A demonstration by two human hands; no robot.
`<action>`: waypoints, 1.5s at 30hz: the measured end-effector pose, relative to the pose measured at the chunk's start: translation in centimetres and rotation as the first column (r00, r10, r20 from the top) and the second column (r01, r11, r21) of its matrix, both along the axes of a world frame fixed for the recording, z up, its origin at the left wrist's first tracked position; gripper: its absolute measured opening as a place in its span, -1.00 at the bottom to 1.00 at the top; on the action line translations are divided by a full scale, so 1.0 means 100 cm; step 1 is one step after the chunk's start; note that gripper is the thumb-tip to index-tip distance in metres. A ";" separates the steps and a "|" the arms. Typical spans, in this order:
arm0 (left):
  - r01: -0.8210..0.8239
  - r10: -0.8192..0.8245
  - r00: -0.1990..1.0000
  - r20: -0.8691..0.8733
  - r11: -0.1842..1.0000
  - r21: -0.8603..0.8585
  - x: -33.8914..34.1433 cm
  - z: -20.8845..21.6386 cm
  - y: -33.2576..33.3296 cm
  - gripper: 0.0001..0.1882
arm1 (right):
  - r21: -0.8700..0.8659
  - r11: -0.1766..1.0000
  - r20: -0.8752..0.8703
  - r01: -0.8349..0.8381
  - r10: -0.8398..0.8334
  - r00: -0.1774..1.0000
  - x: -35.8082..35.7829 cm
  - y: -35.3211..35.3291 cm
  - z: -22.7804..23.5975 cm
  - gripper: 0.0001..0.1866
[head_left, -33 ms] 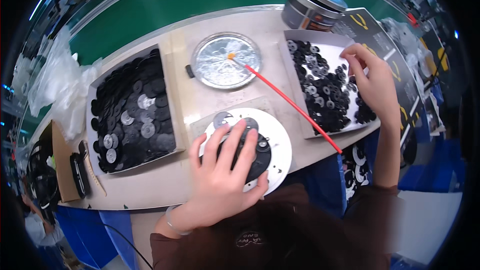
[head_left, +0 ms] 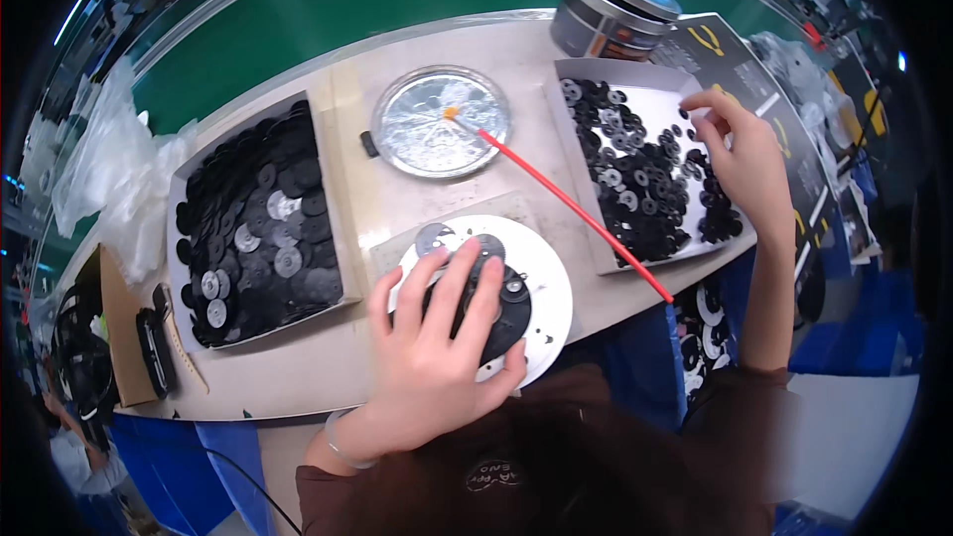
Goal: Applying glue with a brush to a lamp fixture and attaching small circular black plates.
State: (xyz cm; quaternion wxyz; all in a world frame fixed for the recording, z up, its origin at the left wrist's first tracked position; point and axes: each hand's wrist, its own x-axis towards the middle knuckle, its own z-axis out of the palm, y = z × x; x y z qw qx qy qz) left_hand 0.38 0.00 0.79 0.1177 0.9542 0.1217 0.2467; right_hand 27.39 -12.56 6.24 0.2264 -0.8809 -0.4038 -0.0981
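Note:
My left hand (head_left: pixel 437 337) lies spread over a black round gear assembly (head_left: pixel 511 313) on a white disc (head_left: pixel 551 288), its thumb along the near right side. Its palm and fingers hide part of both. A grey translucent gear (head_left: pixel 434 236) sits at the disc's far left edge. At the right, my right hand (head_left: pixel 740 154) reaches over a white tray (head_left: pixel 670 86) of small black gears (head_left: pixel 645 189). Its thumb and index finger are drawn together in a pinch; what lies between the tips is too small to make out.
A shallow box (head_left: pixel 345 268) of larger black gears stands at the left. A red-handled brush (head_left: pixel 556 189) rests its tip in a round metal lid (head_left: pixel 392 154) and spans toward the right tray. Behind that tray stands a grey tin (head_left: pixel 606 25); a plastic bag (head_left: pixel 109 159) lies far left.
The whole view has shifted slightly, so the table's things appear a little further left. My left hand stays on the gear assembly; my right hand remains over the tray with its fingertips slightly shifted.

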 end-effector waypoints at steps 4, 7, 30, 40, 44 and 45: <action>0.023 -0.024 1.000 0.007 0.999 0.039 0.003 0.002 -0.001 -0.41 | -0.214 0.964 0.120 0.157 -0.133 0.984 0.044 -0.050 -0.027 -0.82; 0.022 -0.023 1.000 0.013 0.999 0.035 0.002 0.000 -0.001 -0.41 | -0.261 0.956 0.036 0.136 -0.131 0.991 0.049 -0.057 -0.042 -0.78; 0.033 -0.018 0.972 0.234 0.998 -0.059 -0.001 -0.013 0.000 -0.47 | 0.175 0.802 -0.949 -0.571 0.292 0.120 -0.084 0.047 -0.002 -0.83; 0.036 -0.018 0.968 0.249 0.997 -0.069 -0.002 -0.015 -0.001 -0.52 | 0.089 0.819 -0.990 -0.566 0.135 0.039 -0.076 0.055 -0.011 -0.84; 0.052 -0.045 0.978 0.204 0.998 -0.029 -0.003 -0.009 -0.001 -0.48 | 0.033 0.817 -0.968 -0.576 0.170 0.185 -0.080 0.054 -0.003 -0.82; 0.042 -0.038 0.980 0.194 0.999 -0.019 -0.003 -0.008 -0.001 -0.51 | -0.020 0.809 -0.935 -0.588 0.193 0.298 -0.080 0.054 -0.002 -0.81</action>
